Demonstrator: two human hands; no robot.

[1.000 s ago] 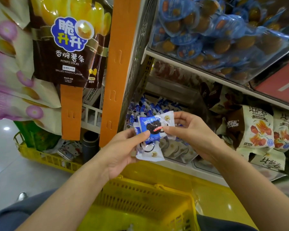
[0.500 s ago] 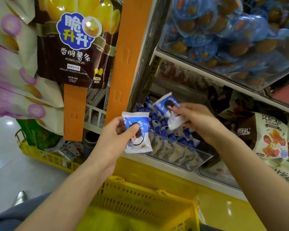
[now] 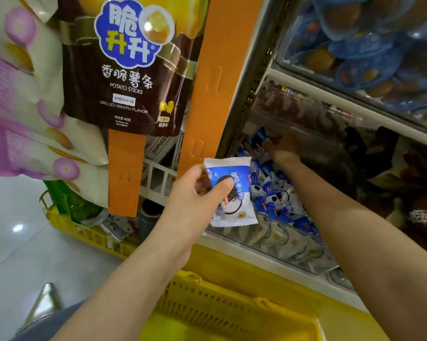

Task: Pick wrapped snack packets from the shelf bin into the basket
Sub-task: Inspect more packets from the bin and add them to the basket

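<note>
The likeliest slip is at the left hand. Its fingers hold one blue-and-white snack packet by the left edge only, thumb across the front and the rest curled behind. The slick wrapper hangs out to the right of the fingers, so a loosened pinch could let it fall. It is over the front edge of the shelf bin, not over the basket. The basket lies below and nearer the body than the fingers, so letting go here would probably miss it.

The right hand reaches deep into the bin, in shadow and blurred. A second packet stands up just left of its fingers. I cannot tell whether they grip it or only touch it. A hurried pull could snag neighbours and spill them from the pile of packets. That pile lies below and nearer than the right fingers, just right of the held packet.
</note>
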